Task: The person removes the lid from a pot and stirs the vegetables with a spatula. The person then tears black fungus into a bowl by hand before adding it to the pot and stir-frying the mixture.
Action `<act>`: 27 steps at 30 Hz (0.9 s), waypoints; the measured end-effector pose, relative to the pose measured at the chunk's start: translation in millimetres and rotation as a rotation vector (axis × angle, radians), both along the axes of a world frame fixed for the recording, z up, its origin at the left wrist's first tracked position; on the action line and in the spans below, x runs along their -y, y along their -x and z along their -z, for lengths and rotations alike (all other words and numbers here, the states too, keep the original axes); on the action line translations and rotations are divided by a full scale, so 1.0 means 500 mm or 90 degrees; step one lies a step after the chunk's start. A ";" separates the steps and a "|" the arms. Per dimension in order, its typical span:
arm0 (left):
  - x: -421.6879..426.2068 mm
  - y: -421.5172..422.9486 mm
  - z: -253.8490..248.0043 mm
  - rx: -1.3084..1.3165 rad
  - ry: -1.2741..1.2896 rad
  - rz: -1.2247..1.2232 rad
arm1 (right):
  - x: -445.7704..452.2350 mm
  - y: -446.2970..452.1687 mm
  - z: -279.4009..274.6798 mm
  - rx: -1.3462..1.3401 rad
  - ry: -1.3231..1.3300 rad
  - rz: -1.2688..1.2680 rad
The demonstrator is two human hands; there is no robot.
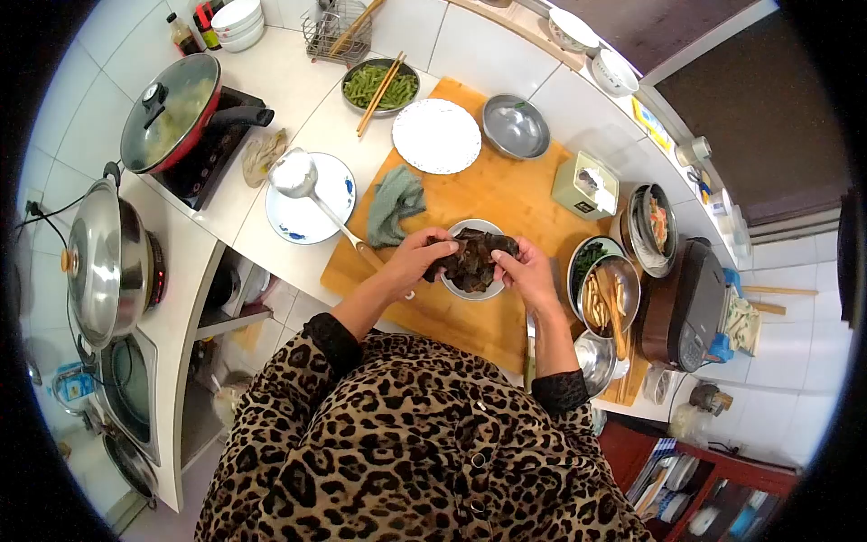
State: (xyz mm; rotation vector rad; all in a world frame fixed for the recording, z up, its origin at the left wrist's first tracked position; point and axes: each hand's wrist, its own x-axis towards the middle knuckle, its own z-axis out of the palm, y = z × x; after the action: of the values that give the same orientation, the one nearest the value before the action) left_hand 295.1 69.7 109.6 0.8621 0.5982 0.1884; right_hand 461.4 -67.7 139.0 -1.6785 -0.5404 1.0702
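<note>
In the head view, my left hand (417, 259) grips the left edge of the dark, crinkled food (474, 262); my right hand (528, 275) grips its right edge. The food is positioned between both hands, over the pale bowl (471, 294), on the cutting board (433, 332). The green cloth (396, 203) lies near my left hand, beside the ladle (327, 211).

white-tiled wall (406, 32) | pale counter (293, 99) | red cabinet (623, 452) | light floor (282, 303)
</note>
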 end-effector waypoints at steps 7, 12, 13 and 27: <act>0.009 -0.016 0.016 0.028 -0.069 0.051 | -0.016 0.035 -0.017 -0.012 -0.034 -0.025; 0.014 -0.020 0.011 0.069 -0.079 0.082 | -0.012 0.041 -0.018 0.001 -0.032 -0.037; 0.017 -0.022 0.011 0.062 -0.087 0.085 | -0.009 0.040 -0.017 0.000 -0.032 -0.034; 0.032 -0.034 0.016 0.027 -0.106 0.078 | -0.002 0.047 0.007 0.035 -0.040 -0.032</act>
State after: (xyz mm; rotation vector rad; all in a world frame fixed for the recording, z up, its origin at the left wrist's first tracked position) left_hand 311.9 53.7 101.7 1.0502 0.4926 0.1461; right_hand 438.2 -66.6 135.5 -1.6512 -0.6477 1.0347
